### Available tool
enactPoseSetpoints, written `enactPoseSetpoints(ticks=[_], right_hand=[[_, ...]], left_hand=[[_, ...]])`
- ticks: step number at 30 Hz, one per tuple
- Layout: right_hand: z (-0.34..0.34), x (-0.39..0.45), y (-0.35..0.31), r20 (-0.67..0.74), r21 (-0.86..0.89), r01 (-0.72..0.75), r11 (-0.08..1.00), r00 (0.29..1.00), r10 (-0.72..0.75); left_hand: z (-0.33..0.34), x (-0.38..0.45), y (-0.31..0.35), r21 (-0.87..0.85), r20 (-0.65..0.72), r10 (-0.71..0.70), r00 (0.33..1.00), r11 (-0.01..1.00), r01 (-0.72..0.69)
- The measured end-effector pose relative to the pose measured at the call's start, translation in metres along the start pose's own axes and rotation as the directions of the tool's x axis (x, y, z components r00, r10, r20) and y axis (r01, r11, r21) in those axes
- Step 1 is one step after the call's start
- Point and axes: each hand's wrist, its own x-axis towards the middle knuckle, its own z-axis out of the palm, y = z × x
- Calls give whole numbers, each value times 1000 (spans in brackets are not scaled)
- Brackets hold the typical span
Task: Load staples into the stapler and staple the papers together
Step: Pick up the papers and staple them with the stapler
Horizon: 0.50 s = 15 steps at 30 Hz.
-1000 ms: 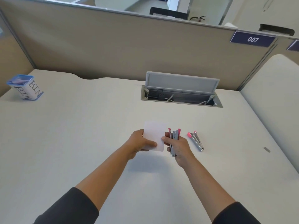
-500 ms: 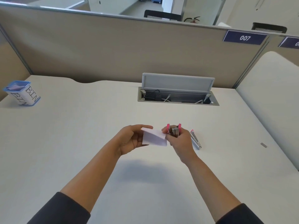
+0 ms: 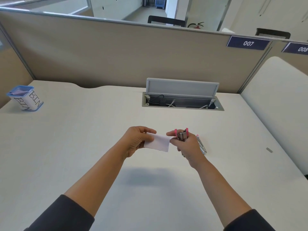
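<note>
Two hands are working above the desk (image 3: 83, 155): my left hand (image 3: 136, 140) is pinching the papers (image 3: 157, 143), my right hand (image 3: 186, 145) is gripping the stapler (image 3: 182, 136) at their right edge. Stapling is seemingly under way; loading I am judging done. Labels are reading "BIN" (image 3: 35, 98), "007" (image 3: 248, 43), "008" (image 3: 302, 49).

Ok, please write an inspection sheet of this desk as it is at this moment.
Surface: pale desk, bare in front.
Job's things: papers held above desk; pink stapler at their right edge.
Clutter: second stapler lying right; container marked BIN far left; small grey piece.
Hands: left hand pinches papers; right hand grips stapler.
Cables: in open cable box.
Surroundings: beige partition, sign 007.
</note>
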Motion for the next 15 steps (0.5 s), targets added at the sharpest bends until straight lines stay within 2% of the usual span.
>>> enactPoseSetpoints(ticks=[4, 8, 15], right_hand=[[1, 2, -8, 18, 83, -148, 986, 989, 147], [4, 3, -13, 46, 148, -213, 966, 977, 208], [14, 1, -19, 9, 44, -153, 987, 988, 153]], left_hand=[[1, -2, 1, 127, -40, 52, 998, 991, -46], [2, -3, 4, 179, -57, 78, 995, 982, -67], [8, -6, 8, 267, -8, 107, 994, 958, -101]])
